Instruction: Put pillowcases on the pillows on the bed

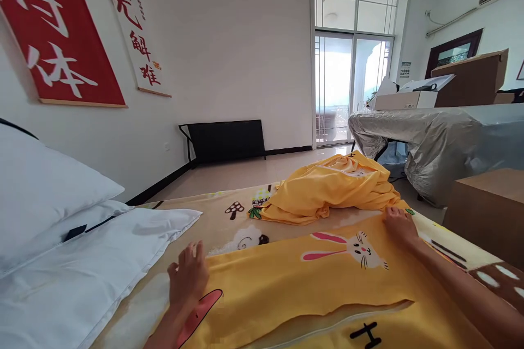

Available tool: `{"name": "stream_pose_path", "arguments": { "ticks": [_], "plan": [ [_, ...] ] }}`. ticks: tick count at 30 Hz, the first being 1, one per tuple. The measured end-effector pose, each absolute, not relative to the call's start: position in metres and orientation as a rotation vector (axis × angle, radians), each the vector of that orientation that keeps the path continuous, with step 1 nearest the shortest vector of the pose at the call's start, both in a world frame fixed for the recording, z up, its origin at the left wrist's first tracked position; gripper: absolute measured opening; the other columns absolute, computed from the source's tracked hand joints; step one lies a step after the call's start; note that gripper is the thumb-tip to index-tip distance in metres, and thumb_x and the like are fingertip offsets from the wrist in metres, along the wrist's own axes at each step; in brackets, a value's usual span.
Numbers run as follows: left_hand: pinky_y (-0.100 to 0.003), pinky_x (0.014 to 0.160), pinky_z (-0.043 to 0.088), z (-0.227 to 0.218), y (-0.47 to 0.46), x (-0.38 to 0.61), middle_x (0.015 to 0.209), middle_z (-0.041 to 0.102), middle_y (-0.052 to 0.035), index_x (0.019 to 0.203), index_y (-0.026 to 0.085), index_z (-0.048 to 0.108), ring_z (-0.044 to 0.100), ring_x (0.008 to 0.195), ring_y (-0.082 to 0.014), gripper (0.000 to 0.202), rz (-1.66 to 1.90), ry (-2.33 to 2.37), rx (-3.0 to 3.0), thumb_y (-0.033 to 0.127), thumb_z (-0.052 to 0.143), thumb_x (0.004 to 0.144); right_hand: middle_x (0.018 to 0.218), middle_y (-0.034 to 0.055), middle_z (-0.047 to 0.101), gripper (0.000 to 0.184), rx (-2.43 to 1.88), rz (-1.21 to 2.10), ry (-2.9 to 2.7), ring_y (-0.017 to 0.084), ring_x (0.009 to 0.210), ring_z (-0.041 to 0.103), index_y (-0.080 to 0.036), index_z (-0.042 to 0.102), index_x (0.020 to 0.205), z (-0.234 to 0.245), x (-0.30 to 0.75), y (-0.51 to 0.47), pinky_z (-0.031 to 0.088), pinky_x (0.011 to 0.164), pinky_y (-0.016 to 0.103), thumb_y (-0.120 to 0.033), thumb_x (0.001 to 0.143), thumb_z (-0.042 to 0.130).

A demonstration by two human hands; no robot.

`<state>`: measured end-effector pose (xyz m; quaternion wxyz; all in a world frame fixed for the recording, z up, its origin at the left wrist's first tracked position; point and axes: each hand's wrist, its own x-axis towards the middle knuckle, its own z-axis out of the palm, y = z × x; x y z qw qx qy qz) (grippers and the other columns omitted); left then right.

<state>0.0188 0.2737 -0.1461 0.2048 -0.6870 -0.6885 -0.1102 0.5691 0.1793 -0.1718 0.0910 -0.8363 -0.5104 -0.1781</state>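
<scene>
A yellow fabric cover [262, 283] with a printed rabbit is spread over the bed in front of me, a long slit-like gap running across its near part. My left hand [188, 275] is at its far left corner, fingers bent over the edge; the thumb is mostly hidden. At the far right corner, my right hand [401, 224] has its fingers curled down onto the same cloth. Just beyond the right hand lies a bunched heap of yellow bedding [327, 188]. Beneath everything is a cream sheet [213, 223] printed with a mushroom and a sheep.
White pillows [53, 196] are stacked at the left. A black folded frame [227, 140] leans by the far wall. To the right stand a table under silvery plastic [434, 131], a large carton [470, 79] on top, and a brown box [487, 212] beside the bed.
</scene>
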Motion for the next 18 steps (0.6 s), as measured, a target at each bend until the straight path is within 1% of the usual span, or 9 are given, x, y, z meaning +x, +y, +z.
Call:
{"name": "stream_pose_path", "arguments": {
  "ticks": [2, 4, 6, 8, 9, 12, 14, 16, 18],
  "plan": [
    [-0.041, 0.102, 0.031, -0.143, 0.257, 0.068, 0.141, 0.043, -0.0155, 0.131, 0.008, 0.046, 0.039, 0.129, -0.0236, 0.054, -0.280, -1.800, -2.251, 0.010, 0.019, 0.084, 0.138, 0.0185, 0.046, 0.048, -2.350, -0.487, -1.669, 0.029, 0.124, 0.044, -0.009, 0.046, 0.133, -0.169, 0.521, 0.183, 0.030, 0.101, 0.041, -0.028, 0.089, 0.037],
    [-0.038, 0.111, 0.022, -0.144, 0.234, 0.126, 0.147, 0.036, -0.0152, 0.139, 0.005, 0.038, 0.030, 0.137, -0.0215, 0.057, -0.176, -1.694, -2.717, 0.015, 0.021, 0.085, 0.147, 0.0132, 0.036, 0.054, -2.026, -0.173, -1.917, 0.025, 0.133, 0.035, -0.014, 0.036, 0.142, -0.170, 0.456, 0.187, 0.026, 0.107, 0.040, -0.036, 0.093, 0.029],
    [-0.034, 0.112, 0.022, -0.150, 0.211, 0.177, 0.150, 0.031, -0.0096, 0.144, 0.008, 0.031, 0.026, 0.139, -0.0178, 0.060, -0.113, -1.570, -2.890, 0.018, 0.022, 0.086, 0.149, 0.0058, 0.032, 0.055, -1.753, 0.212, -2.105, 0.020, 0.137, 0.030, -0.023, 0.029, 0.146, -0.175, 0.394, 0.189, 0.023, 0.110, 0.038, -0.042, 0.094, 0.024],
    [-0.038, 0.113, 0.023, -0.158, 0.196, 0.202, 0.150, 0.031, -0.0066, 0.145, 0.015, 0.030, 0.025, 0.140, -0.0190, 0.059, -0.042, -1.522, -2.977, 0.028, 0.024, 0.088, 0.151, 0.0011, 0.029, 0.055, -1.645, 0.492, -2.185, 0.018, 0.139, 0.025, -0.029, 0.028, 0.146, -0.182, 0.353, 0.190, 0.021, 0.112, 0.041, -0.047, 0.095, 0.018],
    [-0.041, 0.113, 0.022, -0.162, 0.193, 0.202, 0.151, 0.030, -0.0060, 0.145, 0.018, 0.031, 0.024, 0.140, -0.0206, 0.059, -0.014, -1.533, -2.990, 0.034, 0.023, 0.089, 0.151, 0.0009, 0.028, 0.056, -1.633, 0.534, -2.214, 0.019, 0.140, 0.022, -0.029, 0.029, 0.146, -0.186, 0.346, 0.189, 0.018, 0.113, 0.043, -0.049, 0.095, 0.017],
    [-0.049, 0.114, 0.014, -0.174, 0.203, 0.150, 0.154, 0.019, -0.0035, 0.145, 0.022, 0.029, 0.015, 0.143, -0.0227, 0.062, 0.015, -1.690, -2.906, 0.048, 0.015, 0.091, 0.153, 0.0028, 0.023, 0.060, -1.728, 0.428, -2.257, 0.022, 0.142, 0.015, -0.028, 0.033, 0.145, -0.194, 0.383, 0.181, 0.009, 0.114, 0.048, -0.056, 0.093, 0.018],
    [-0.046, 0.115, 0.011, -0.182, 0.219, 0.088, 0.155, 0.013, 0.0000, 0.146, 0.025, 0.025, 0.010, 0.143, -0.0199, 0.062, -0.011, -1.803, -2.745, 0.050, 0.015, 0.091, 0.154, 0.0019, 0.020, 0.061, -1.912, 0.411, -2.199, 0.022, 0.142, 0.015, -0.030, 0.028, 0.146, -0.197, 0.441, 0.170, 0.011, 0.114, 0.049, -0.058, 0.093, 0.016],
    [-0.044, 0.115, 0.013, -0.189, 0.234, 0.024, 0.155, 0.012, -0.0001, 0.147, 0.024, 0.021, 0.010, 0.143, -0.0191, 0.062, 0.015, -1.918, -2.604, 0.050, 0.018, 0.090, 0.155, 0.0025, 0.015, 0.062, -2.148, 0.353, -2.081, 0.022, 0.143, 0.013, -0.029, 0.025, 0.147, -0.198, 0.505, 0.155, 0.011, 0.114, 0.049, -0.057, 0.093, 0.015],
    [-0.047, 0.114, 0.018, -0.191, 0.242, -0.022, 0.154, 0.018, -0.0019, 0.145, 0.024, 0.027, 0.015, 0.143, -0.0210, 0.061, -0.015, -1.932, -2.501, 0.048, 0.025, 0.090, 0.155, 0.0038, 0.014, 0.060, -2.340, 0.179, -1.956, 0.023, 0.143, 0.011, -0.027, 0.026, 0.147, -0.196, 0.554, 0.140, 0.010, 0.114, 0.050, -0.052, 0.093, 0.020]
  ]
}}
